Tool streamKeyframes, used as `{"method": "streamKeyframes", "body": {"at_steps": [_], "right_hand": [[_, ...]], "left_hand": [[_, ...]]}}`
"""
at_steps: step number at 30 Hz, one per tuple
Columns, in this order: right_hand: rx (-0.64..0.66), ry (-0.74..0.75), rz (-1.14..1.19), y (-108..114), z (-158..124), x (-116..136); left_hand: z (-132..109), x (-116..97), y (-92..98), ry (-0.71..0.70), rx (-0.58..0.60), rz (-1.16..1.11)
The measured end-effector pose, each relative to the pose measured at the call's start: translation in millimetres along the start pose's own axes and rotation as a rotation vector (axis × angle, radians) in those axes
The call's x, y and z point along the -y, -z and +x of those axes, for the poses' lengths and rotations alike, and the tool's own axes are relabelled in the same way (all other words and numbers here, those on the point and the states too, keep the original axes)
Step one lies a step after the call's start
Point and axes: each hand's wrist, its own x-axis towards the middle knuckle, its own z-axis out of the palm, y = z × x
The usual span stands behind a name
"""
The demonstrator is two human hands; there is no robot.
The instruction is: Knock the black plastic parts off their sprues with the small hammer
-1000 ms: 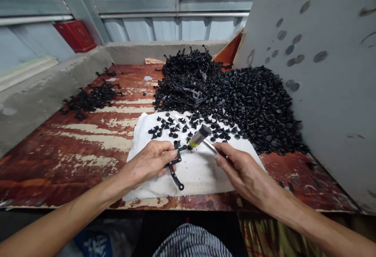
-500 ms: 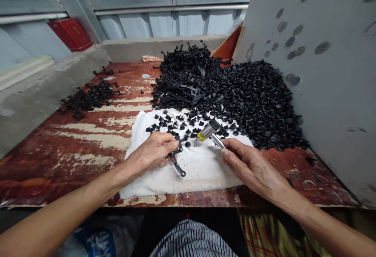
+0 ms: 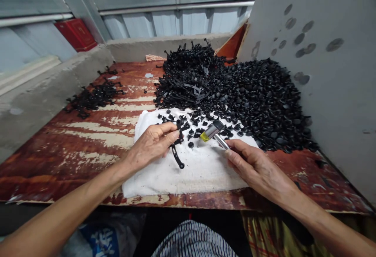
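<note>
Between thumb and fingers, my left hand (image 3: 155, 141) grips a black jointed bracket (image 3: 177, 157), whose slotted lower arm hangs above the cloth. My right hand (image 3: 249, 161) is closed round the shiny handle of a small mallet (image 3: 212, 130) with a clear yellow face on one end and a dark one on the other. The mallet's head is raised, apart from the bracket, its yellow face pointing left. Beneath both hands lies a white cloth (image 3: 176, 182). Loose black round-headed pieces (image 3: 190, 144) are scattered over its far half.
A tall heap of black brackets (image 3: 188, 73) stands behind the cloth, merging into a pile of round-headed pieces (image 3: 264, 104) on the right. A smaller bracket pile (image 3: 95, 96) lies left on the worn red tabletop (image 3: 96, 135). A grey panel (image 3: 329, 76) borders the right side.
My left hand has lifted slightly and turned the bracket, so its upper end now points up. The mallet stays raised in my right hand. The view has shifted a little.
</note>
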Motion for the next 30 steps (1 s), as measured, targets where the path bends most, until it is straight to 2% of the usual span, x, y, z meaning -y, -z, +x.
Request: {"method": "streamKeyframes", "body": {"at_steps": [4, 10, 14, 20, 26, 30], "right_hand": [[0.012, -0.022, 0.046, 1, 0, -2], [0.052, -0.045, 0.093, 2, 0, -4], [0.059, -0.071, 0.147, 2, -1, -7], [0.060, -0.090, 0.166, 0, -2, -11], [0.055, -0.109, 0.181, 0, -1, -12], [0.047, -0.104, 0.183, 0, -1, -13]], "left_hand": [[3, 5, 3.7, 0.038, 0.024, 0.032], [-7, 17, 15.0, 0.065, -0.058, 0.132], [-13, 21, 22.1, 0.124, -0.093, 0.104], [-21, 23, 28.3, 0.106, -0.160, 0.032], [-28, 26, 19.9, 0.184, -0.162, 0.016], [-21, 17, 10.7, 0.161, -0.061, 0.000]]}}
